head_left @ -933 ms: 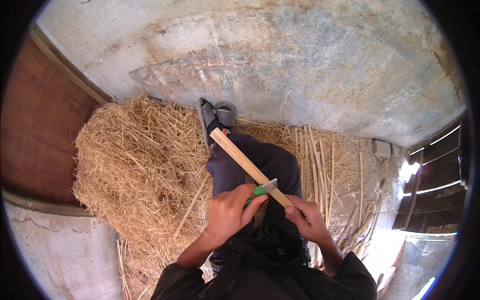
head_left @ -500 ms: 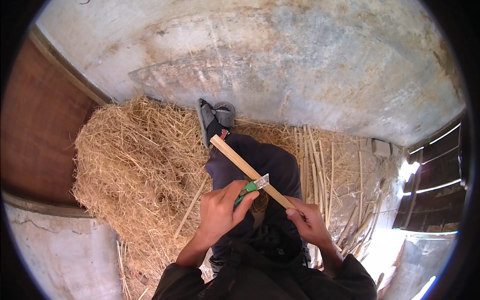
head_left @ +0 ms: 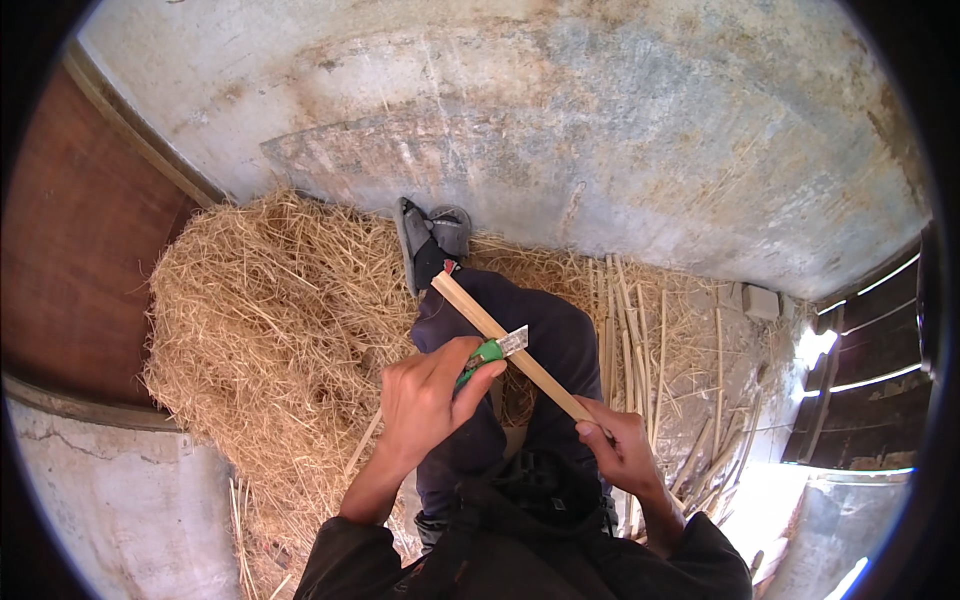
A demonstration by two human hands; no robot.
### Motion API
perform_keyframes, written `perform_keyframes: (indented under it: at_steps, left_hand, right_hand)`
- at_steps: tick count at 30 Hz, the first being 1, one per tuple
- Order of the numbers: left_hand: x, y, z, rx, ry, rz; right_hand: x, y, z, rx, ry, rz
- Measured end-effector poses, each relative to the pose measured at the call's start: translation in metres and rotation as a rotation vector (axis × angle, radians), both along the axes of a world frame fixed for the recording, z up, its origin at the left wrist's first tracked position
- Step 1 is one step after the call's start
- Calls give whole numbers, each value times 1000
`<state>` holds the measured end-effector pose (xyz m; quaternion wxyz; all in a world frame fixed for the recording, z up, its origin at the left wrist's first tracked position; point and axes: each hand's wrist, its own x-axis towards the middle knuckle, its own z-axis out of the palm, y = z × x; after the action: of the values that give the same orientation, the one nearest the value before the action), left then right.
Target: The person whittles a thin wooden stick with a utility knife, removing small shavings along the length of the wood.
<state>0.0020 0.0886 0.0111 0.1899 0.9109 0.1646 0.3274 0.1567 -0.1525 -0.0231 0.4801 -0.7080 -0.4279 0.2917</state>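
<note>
A flat, pale wooden strip (head_left: pixel 545 378) slants over my lap, its far end resting near my foot and its near end on the right. My right hand (head_left: pixel 617 440) grips that near end, thumb on top. In my left hand (head_left: pixel 428 397) is a green utility knife (head_left: pixel 484 358), fingers wrapped round its handle. The knife's wide blade is out and lies across the strip about midway along; whether it bites into the wood I cannot tell.
A large heap of straw (head_left: pixel 270 320) fills the floor on the left. Several long thin sticks (head_left: pixel 630 330) lie on the right. Ahead stands a stained plaster wall (head_left: pixel 600 130), with a grey block (head_left: pixel 760 302) at its foot. A reddish-brown door panel (head_left: pixel 90 240) is at left.
My left hand and the knife have slid a little up and left along the strip, toward its far end. The strip's far end has shifted slightly right; my right hand keeps its grip.
</note>
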Motion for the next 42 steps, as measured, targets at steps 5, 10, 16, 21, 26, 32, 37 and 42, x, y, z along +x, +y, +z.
perform_keyframes:
  at_steps: [5,10,16,21,26,32,37,42]
  left_hand:
    - [-18,82,-18,-234,-77,497]
    - [-39,66,-20,-390,-202,343]
    - [-10,-11,-13,-339,-70,-19]
    - [0,-17,-7,-256,-20,-62]
    - [1,-15,-9,-127,2,-33]
    - [7,-7,-13,-51,23,-46]
    - [14,13,-9,-52,5,17]
    - [12,21,-10,-31,47,60]
  right_hand:
    - [-4,-22,-10,80,-73,20]
    - [-8,-17,-3,-134,147,-81]
    - [-4,3,-3,-74,81,-19]
    - [-3,3,0,-49,39,7]
    - [-3,3,3,-32,44,9]
    - [-1,-2,-1,-54,40,-25]
    - [1,-4,-1,-87,50,-29]
    - [-4,-2,-5,-96,63,-46]
